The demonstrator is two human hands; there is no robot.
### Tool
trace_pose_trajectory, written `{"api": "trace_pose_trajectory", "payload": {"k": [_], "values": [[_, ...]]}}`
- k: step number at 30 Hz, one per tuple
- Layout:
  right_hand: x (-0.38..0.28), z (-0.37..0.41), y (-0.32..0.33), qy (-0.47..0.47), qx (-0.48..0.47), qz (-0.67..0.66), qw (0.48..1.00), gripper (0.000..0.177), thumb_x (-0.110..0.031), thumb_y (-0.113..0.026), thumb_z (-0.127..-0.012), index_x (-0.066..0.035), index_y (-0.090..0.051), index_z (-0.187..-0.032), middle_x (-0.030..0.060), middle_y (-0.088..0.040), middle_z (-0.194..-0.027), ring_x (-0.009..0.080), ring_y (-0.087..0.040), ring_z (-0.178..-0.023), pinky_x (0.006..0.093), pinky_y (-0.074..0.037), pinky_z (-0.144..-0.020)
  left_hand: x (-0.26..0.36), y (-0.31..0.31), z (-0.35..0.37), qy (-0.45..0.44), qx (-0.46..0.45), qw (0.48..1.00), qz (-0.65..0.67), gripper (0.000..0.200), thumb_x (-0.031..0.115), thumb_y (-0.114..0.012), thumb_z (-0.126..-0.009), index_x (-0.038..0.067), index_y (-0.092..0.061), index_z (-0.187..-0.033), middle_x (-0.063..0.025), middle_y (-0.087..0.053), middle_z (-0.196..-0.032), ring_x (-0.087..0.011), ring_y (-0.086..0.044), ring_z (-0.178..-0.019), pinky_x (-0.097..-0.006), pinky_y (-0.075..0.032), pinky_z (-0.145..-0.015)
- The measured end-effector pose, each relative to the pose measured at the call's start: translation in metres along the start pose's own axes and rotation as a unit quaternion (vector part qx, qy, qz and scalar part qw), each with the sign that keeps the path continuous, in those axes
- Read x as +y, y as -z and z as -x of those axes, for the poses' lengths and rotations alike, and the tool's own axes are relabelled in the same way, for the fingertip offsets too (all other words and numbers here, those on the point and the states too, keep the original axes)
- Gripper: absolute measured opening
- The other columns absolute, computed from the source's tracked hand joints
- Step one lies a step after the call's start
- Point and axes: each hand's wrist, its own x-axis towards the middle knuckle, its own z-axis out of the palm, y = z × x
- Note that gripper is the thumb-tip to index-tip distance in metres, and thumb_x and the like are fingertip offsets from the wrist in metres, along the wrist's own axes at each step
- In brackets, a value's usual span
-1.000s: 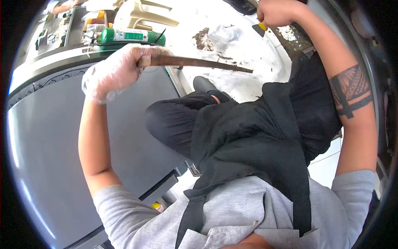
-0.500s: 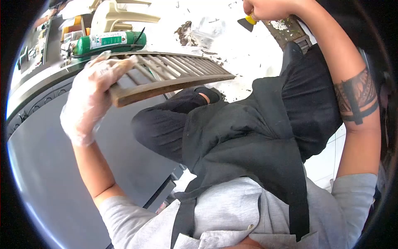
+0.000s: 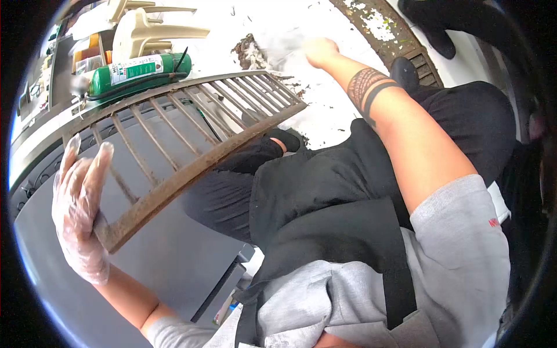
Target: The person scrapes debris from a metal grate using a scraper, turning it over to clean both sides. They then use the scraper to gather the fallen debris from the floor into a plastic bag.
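My left hand (image 3: 81, 209), in a clear plastic glove, supports the near end of a long, dirty metal drain grate (image 3: 191, 165). The grate end sits against the palm, with some fingers stretched up beside it. It slants away from me, its far end close to the floor. My right hand (image 3: 321, 52), bare and washed out by glare, is closed and stretched forward past the grate's far end. The yellow-handled scraper seen in it earlier is hidden now. Dark debris (image 3: 249, 51) lies on the floor left of that hand.
A green gas cylinder (image 3: 139, 75) lies behind the grate, near cream plastic chairs (image 3: 136, 35). An open drain channel (image 3: 380, 29) with dirt runs along the right. A grey cabinet panel (image 3: 162, 261) is at my left. Another person's dark shoe (image 3: 438, 43) is at upper right.
My right hand has swung left and down from the drain side, and its scraper has gone out of sight. My left hand has moved left and toward me, turning the grate's bars more into view.
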Motion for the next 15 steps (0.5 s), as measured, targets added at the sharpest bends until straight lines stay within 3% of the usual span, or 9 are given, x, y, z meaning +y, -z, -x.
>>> {"api": "trace_pose_trajectory", "payload": {"k": [4, 6, 7, 9, 10, 12, 15], "values": [[0.037, -0.003, -0.014, -0.008, -0.069, -0.023, 0.997, 0.030, -0.013, -0.052, -0.089, -0.007, -0.079, -0.099, 0.0171, -0.077, -0.100, 0.0331, -0.074, -0.096, 0.0491, -0.058, -0.079, 0.004, -0.007, -0.002, 0.027, -0.013, 0.999, -0.022, 0.060, 0.039, -0.032, -0.104, 0.001, -0.070, -0.129, -0.0134, -0.070, -0.112, -0.0393, -0.060, -0.128, -0.0492, -0.037, -0.116], [0.045, -0.041, -0.027, 0.227, -0.090, 0.033, 0.969, 0.024, -0.016, -0.057, -0.082, -0.004, -0.078, -0.082, 0.0165, -0.076, -0.082, 0.0330, -0.074, -0.076, 0.0473, -0.058, -0.069, 0.000, -0.012, -0.010, 0.007, -0.007, 1.000, -0.009, 0.063, 0.042, -0.029, -0.105, 0.001, -0.070, -0.130, -0.0136, -0.070, -0.113, -0.0396, -0.060, -0.128, -0.0490, -0.036, -0.117], [0.032, -0.035, -0.011, 0.228, -0.092, 0.033, 0.969, 0.024, -0.016, -0.057, -0.082, -0.004, -0.078, -0.082, 0.0165, -0.076, -0.082, 0.0330, -0.074, -0.076, 0.0473, -0.058, -0.069, -0.003, -0.013, -0.013, -0.012, -0.012, 1.000, 0.007, 0.066, 0.044, -0.027, -0.105, 0.001, -0.070, -0.131, -0.0137, -0.071, -0.114, -0.0400, -0.059, -0.128, -0.0488, -0.035, -0.117], [-0.008, -0.006, 0.042, 0.047, -0.310, -0.176, 0.933, 0.018, -0.017, -0.064, -0.077, -0.005, -0.077, -0.075, 0.0116, -0.072, -0.070, 0.0224, -0.068, -0.061, 0.0384, -0.056, -0.058, -0.007, -0.021, -0.021, -0.007, -0.021, 1.000, 0.017, 0.070, 0.047, -0.024, -0.106, 0.001, -0.069, -0.131, -0.0138, -0.071, -0.113, -0.0387, -0.060, -0.126, -0.0489, -0.034, -0.119], [-0.017, 0.000, 0.042, 0.048, -0.313, -0.180, 0.931, 0.018, -0.017, -0.064, -0.077, -0.005, -0.077, -0.075, 0.0116, -0.072, -0.070, 0.0224, -0.068, -0.061, 0.0384, -0.056, -0.058, -0.007, -0.025, -0.024, -0.004, -0.028, 0.999, 0.026, 0.073, 0.050, -0.021, -0.106, 0.000, -0.069, -0.132, -0.0139, -0.071, -0.112, -0.0374, -0.061, -0.124, -0.0489, -0.032, -0.120], [-0.026, 0.008, 0.038, 0.053, -0.368, -0.299, 0.879, 0.019, -0.019, -0.068, -0.072, -0.005, -0.077, -0.080, 0.0086, -0.070, -0.070, 0.0139, -0.062, -0.057, 0.0312, -0.050, -0.052, -0.004, -0.033, -0.032, 0.010, -0.042, 0.998, 0.034, 0.075, 0.051, -0.020, -0.106, 0.000, -0.068, -0.132, -0.0141, -0.071, -0.114, -0.0356, -0.061, -0.124, -0.0490, -0.031, -0.121], [-0.026, 0.014, -0.001, 0.028, -0.426, -0.310, 0.849, 0.023, -0.019, -0.068, -0.074, -0.006, -0.079, -0.089, 0.0062, -0.072, -0.073, 0.0145, -0.061, -0.055, 0.0310, -0.048, -0.051, -0.006, -0.044, -0.035, 0.023, -0.040, 0.996, 0.075, 0.077, 0.054, -0.020, -0.106, 0.000, -0.067, -0.133, -0.0146, -0.072, -0.120, -0.0311, -0.063, -0.122, -0.0495, -0.029, -0.122]]}}
